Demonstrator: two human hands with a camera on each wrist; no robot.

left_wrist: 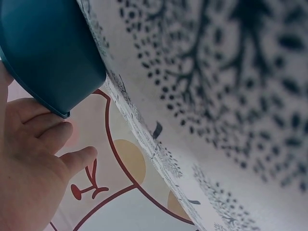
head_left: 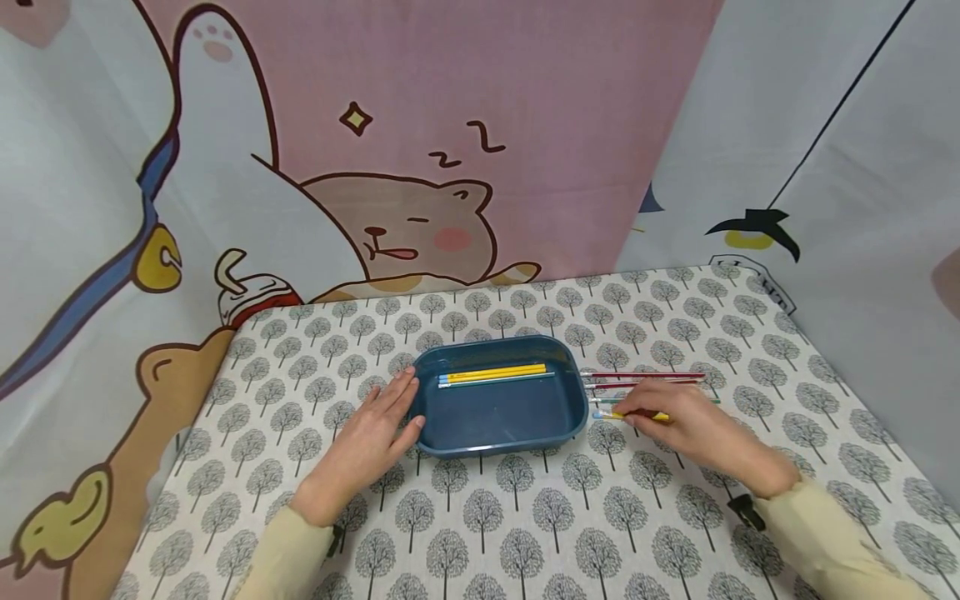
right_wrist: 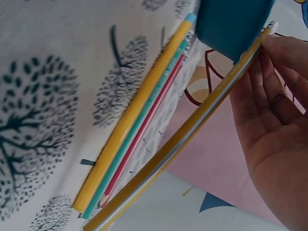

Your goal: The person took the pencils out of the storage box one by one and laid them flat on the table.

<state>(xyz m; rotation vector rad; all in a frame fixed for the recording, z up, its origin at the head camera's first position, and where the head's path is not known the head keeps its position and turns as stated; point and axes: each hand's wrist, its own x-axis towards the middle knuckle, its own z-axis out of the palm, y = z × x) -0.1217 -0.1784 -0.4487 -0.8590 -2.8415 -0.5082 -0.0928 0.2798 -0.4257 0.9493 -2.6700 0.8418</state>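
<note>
My right hand (head_left: 678,417) pinches a yellow pencil (right_wrist: 195,120) with a silver stripe, near its white eraser end; it slants above the table in the right wrist view. Below it lie a yellow pencil (right_wrist: 131,115) with a blue eraser, a green pencil (right_wrist: 139,120) and, in the head view, red pencils (head_left: 645,375), partly hidden by the hand. My left hand (head_left: 375,433) rests at the left rim of a dark blue tray (head_left: 480,425), fingers along its outer edge. Inside the tray are yellow pencils (head_left: 495,372) and a green pencil (head_left: 502,380), side by side near the back wall.
The table wears a white cloth (head_left: 480,533) printed with grey trees. Behind it hangs a cartoon curtain (head_left: 585,125), with more fabric at both sides. The loose pencils' eraser ends point toward the tray's right wall.
</note>
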